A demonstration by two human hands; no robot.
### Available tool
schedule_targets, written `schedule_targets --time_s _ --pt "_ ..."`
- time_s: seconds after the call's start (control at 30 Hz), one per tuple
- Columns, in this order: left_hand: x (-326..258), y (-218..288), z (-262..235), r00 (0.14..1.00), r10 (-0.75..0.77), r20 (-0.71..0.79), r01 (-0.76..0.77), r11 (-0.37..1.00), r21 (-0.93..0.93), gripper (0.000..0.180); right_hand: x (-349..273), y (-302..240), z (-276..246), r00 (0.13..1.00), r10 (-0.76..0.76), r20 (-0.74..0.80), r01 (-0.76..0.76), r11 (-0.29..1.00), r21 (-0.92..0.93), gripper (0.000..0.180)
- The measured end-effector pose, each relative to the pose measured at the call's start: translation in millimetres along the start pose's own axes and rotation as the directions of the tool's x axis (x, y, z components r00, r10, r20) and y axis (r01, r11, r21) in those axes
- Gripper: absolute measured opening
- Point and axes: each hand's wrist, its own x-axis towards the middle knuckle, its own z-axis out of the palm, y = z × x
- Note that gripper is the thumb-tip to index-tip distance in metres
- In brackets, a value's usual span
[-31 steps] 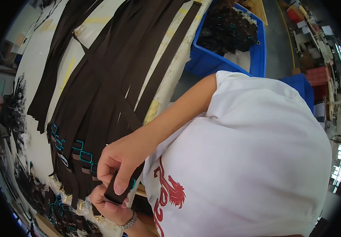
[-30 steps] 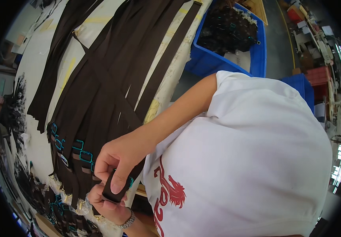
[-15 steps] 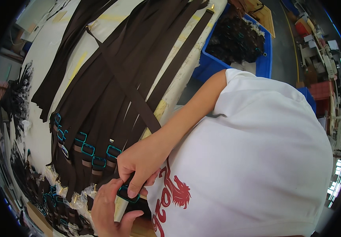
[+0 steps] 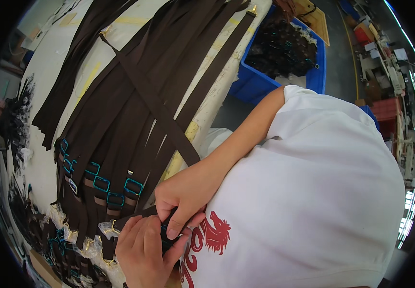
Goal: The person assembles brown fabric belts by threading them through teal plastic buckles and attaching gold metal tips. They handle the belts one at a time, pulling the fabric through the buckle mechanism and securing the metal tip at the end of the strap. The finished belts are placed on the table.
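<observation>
My right hand [image 4: 183,199] pinches a dark brown webbing strap at its buckle [image 4: 170,227], thumb pressed down over it. From below, my left hand [image 4: 145,247] closes on the same piece, fingers bent against the right fingertips. Most of the buckle is hidden; only a bit of its dark, teal-edged frame shows between the hands. Left of them, several brown straps [image 4: 121,115] lie side by side, fitted near their ends with teal slide buckles [image 4: 101,184]. One loose strap [image 4: 157,108] crosses over the others and runs down to my right wrist.
The straps lie on a pale, worn table [image 4: 80,77]. Past its right edge stands a blue bin [image 4: 320,72] heaped with dark straps and buckles. Plastic-wrapped gold-coloured hooks [image 4: 92,247] lie at the near left. My white shirt [image 4: 308,192] fills the right side.
My left hand has shifted up and right and closed its fingers over the buckle, which was in plain sight before. My right hand has moved slightly right. The view has shifted a little.
</observation>
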Motion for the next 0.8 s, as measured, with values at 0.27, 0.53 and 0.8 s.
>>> schedule_targets --time_s 0.27,0.53,0.8 --pt "-11.8 -10.6 -4.0 0.998 0.006 -0.060 -0.011 0.996 -0.088 0.039 -13.5 -10.7 -3.3 0.999 0.032 -0.004 -0.031 0.998 0.056 0.041" --pt "-53.8 -39.0 7.8 0.854 -0.479 0.203 0.516 0.733 -0.443 0.044 -30.6 -31.1 -35.0 1.000 0.002 -0.019 -0.009 0.921 -0.389 0.053" --pt "-26.1 -14.3 22.7 0.952 -0.275 -0.135 0.263 0.960 -0.099 0.039 10.2 -18.7 -10.3 0.967 -0.255 -0.006 0.158 0.618 -0.770 0.049"
